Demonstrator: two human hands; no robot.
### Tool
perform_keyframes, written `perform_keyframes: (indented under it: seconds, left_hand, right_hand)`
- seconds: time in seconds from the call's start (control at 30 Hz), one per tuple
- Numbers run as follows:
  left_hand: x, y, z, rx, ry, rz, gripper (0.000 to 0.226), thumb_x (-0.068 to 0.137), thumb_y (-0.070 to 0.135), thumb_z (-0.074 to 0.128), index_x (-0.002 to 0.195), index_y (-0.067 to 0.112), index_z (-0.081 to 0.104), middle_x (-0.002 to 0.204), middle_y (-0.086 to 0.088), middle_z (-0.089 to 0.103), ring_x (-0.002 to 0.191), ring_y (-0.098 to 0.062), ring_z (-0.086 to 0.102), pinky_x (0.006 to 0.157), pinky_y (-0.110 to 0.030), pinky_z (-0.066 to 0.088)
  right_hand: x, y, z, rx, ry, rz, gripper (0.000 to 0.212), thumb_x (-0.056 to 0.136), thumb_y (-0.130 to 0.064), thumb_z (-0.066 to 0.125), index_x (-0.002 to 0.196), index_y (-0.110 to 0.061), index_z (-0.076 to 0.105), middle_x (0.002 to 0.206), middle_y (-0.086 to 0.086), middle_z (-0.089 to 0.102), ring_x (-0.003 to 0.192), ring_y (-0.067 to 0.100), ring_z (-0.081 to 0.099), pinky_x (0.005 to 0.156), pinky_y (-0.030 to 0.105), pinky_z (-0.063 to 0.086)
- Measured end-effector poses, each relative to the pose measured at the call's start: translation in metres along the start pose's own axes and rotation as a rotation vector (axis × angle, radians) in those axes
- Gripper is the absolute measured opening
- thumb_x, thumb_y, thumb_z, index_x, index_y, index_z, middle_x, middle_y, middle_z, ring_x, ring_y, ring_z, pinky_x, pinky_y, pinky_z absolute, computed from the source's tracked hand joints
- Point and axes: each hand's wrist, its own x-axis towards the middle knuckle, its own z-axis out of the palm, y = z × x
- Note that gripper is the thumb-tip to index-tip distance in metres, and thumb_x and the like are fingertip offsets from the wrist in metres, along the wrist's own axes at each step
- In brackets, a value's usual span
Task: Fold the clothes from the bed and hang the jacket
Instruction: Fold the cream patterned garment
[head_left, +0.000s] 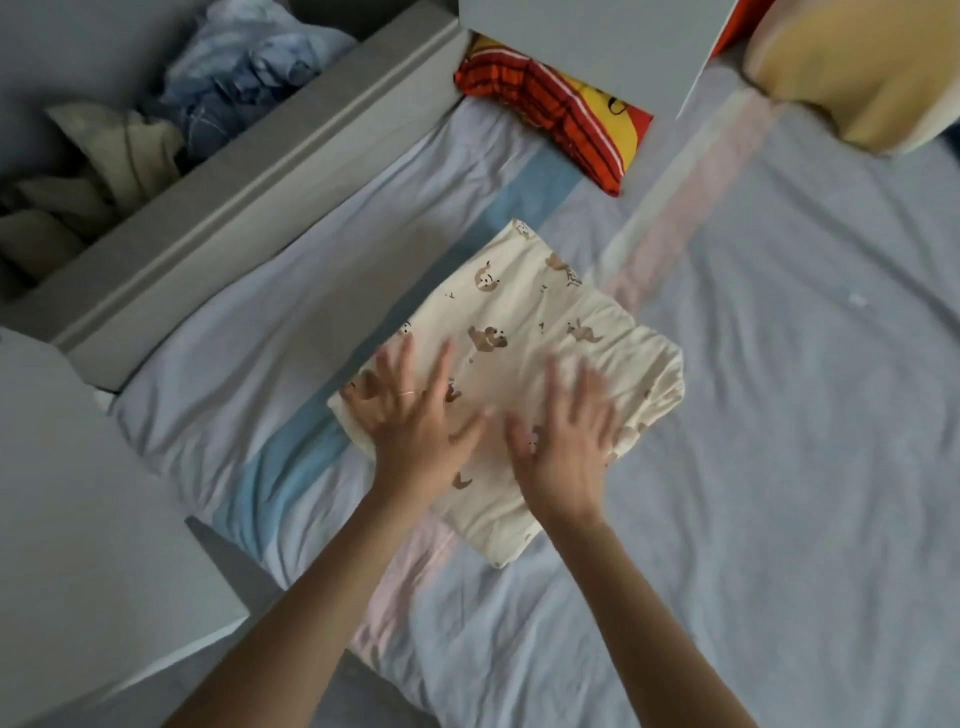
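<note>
Garment (524, 332), folded square, is lying on the bed (779, 415) as we are smoothing it, left hand (410, 415) and right hand (566, 441) flat, fingers spread; the jacket, unseen, is probably awaiting hanging.

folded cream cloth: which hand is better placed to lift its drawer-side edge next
Probably left: the left hand lies flat on the cloth at its edge nearest the drawer; the right hand rests farther over.

You have a folded garment (524, 322) that is cream, printed with small brown animals. Your sheet (779, 441) is pale grey-blue with a light blue band and a pink band. The pillow (558, 117) is red-orange plaid with yellow; the denim (228, 98) is washed blue.
</note>
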Motion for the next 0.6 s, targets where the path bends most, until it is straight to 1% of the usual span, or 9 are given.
perform_keyframes:
  seconds: [0.03,0.07,0.1,0.17,0.27,0.37,0.47,0.53,0.6]
  left_hand:
    - [0.009,-0.002,0.009,0.111,-0.169,0.048,0.087,0.072,0.075,0.033,0.148,0.046,0.003,0.16,0.003,-0.007,0.145,-0.026,-0.011,0.11,-0.062,-0.006]
    - [0.017,-0.005,0.013,0.172,-0.292,0.056,0.09,0.069,0.081,0.032,0.145,0.051,-0.004,0.159,0.008,-0.016,0.144,-0.027,-0.021,0.108,-0.064,-0.01]
    - [0.025,-0.01,0.019,0.162,-0.376,0.029,0.094,0.067,0.085,0.035,0.144,0.053,-0.009,0.157,0.01,-0.023,0.142,-0.027,-0.026,0.107,-0.065,-0.013]
    - [0.037,-0.017,0.029,0.106,-0.41,0.001,0.105,0.06,0.091,0.039,0.143,0.053,-0.013,0.155,0.01,-0.028,0.14,-0.028,-0.03,0.105,-0.065,-0.015]
    - [0.038,-0.02,0.034,0.14,-0.413,0.024,0.111,0.052,0.095,0.032,0.141,0.053,-0.019,0.153,0.01,-0.032,0.139,-0.03,-0.033,0.104,-0.067,-0.013]
    - [0.04,-0.019,0.035,0.12,-0.474,0.009,0.112,0.057,0.092,0.043,0.137,0.053,-0.025,0.148,0.01,-0.04,0.136,-0.03,-0.038,0.104,-0.067,-0.013]
    - [0.051,-0.017,0.03,0.077,-0.56,0.012,0.117,0.054,0.091,0.047,0.136,0.054,-0.027,0.142,0.013,-0.047,0.133,-0.027,-0.043,0.105,-0.066,-0.012]
    - [0.064,-0.01,0.025,0.045,-0.617,-0.034,0.118,0.051,0.092,0.047,0.133,0.056,-0.03,0.141,0.014,-0.049,0.132,-0.026,-0.044,0.105,-0.067,-0.01]
    - [0.058,-0.013,0.028,0.046,-0.644,-0.04,0.117,0.047,0.095,0.041,0.129,0.057,-0.034,0.14,0.014,-0.05,0.13,-0.026,-0.046,0.106,-0.068,-0.008]
  right_hand:
    - [0.011,0.007,0.006,-0.14,-0.216,-0.127,0.071,0.087,-0.062,0.014,0.15,-0.038,-0.009,0.16,-0.002,-0.01,0.147,0.026,-0.007,0.115,0.05,-0.012]
    - [0.021,0.014,0.01,-0.262,-0.346,-0.213,0.068,0.083,-0.067,0.001,0.145,-0.045,-0.016,0.157,-0.01,-0.02,0.147,0.025,-0.014,0.113,0.056,-0.015]
    - [0.033,0.024,0.016,-0.327,-0.4,-0.227,0.069,0.079,-0.073,-0.004,0.142,-0.049,-0.02,0.154,-0.015,-0.026,0.145,0.024,-0.019,0.11,0.061,-0.017]
    - [0.058,0.036,0.022,-0.3,-0.353,-0.07,0.081,0.073,-0.084,0.002,0.144,-0.051,-0.018,0.154,-0.018,-0.026,0.144,0.023,-0.022,0.105,0.065,-0.017]
    - [0.076,0.042,0.025,-0.261,-0.328,0.152,0.088,0.072,-0.086,0.018,0.146,-0.049,-0.013,0.156,-0.017,-0.023,0.145,0.025,-0.019,0.103,0.069,-0.014]
    - [0.088,0.042,0.027,-0.195,-0.394,0.203,0.091,0.072,-0.087,0.03,0.143,-0.053,-0.015,0.154,-0.017,-0.027,0.143,0.028,-0.024,0.103,0.073,-0.013]
    - [0.104,0.045,0.023,-0.129,-0.493,0.221,0.096,0.07,-0.086,0.038,0.141,-0.055,-0.019,0.152,-0.016,-0.033,0.139,0.031,-0.032,0.1,0.075,-0.012]
    - [0.119,0.043,0.015,-0.104,-0.545,0.264,0.098,0.069,-0.086,0.04,0.14,-0.055,-0.02,0.15,-0.016,-0.036,0.137,0.032,-0.035,0.099,0.077,-0.011]
    - [0.112,0.044,0.019,-0.095,-0.581,0.273,0.1,0.065,-0.089,0.036,0.137,-0.056,-0.024,0.145,-0.018,-0.042,0.135,0.031,-0.038,0.099,0.077,-0.009]
